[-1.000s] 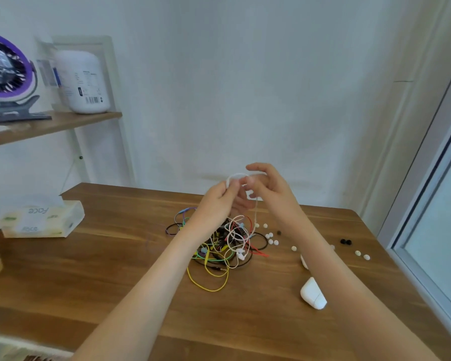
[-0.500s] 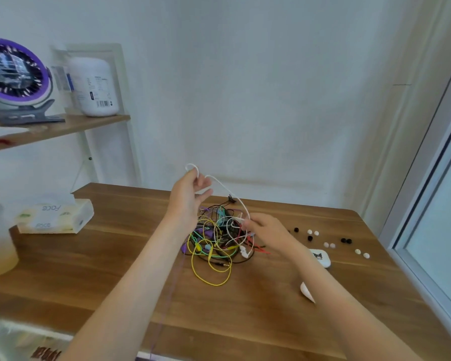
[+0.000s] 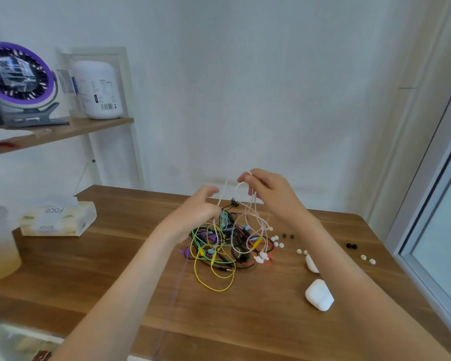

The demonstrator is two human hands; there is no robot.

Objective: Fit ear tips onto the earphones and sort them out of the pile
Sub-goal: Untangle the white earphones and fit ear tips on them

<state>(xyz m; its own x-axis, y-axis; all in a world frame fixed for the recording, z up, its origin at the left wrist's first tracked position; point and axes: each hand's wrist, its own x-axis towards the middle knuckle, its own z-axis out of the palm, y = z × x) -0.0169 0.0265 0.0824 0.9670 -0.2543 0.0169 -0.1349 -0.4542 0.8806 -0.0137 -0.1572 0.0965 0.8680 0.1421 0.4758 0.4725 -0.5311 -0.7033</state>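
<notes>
Both the left hand (image 3: 199,208) and the right hand (image 3: 270,195) pinched a white cord (image 3: 254,217) above the pile (image 3: 219,246); light, limp and snag-prone, it seemed best gripped near its earbuds (image 3: 261,257).

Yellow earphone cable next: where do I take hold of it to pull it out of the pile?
Take the yellow cable at its big loop, lying flat on bare table on the pile's near side, mostly clear of other wires. Come from above on the near side; higher up it weaves into the tangle, where a grip would probably drag others along.
</notes>
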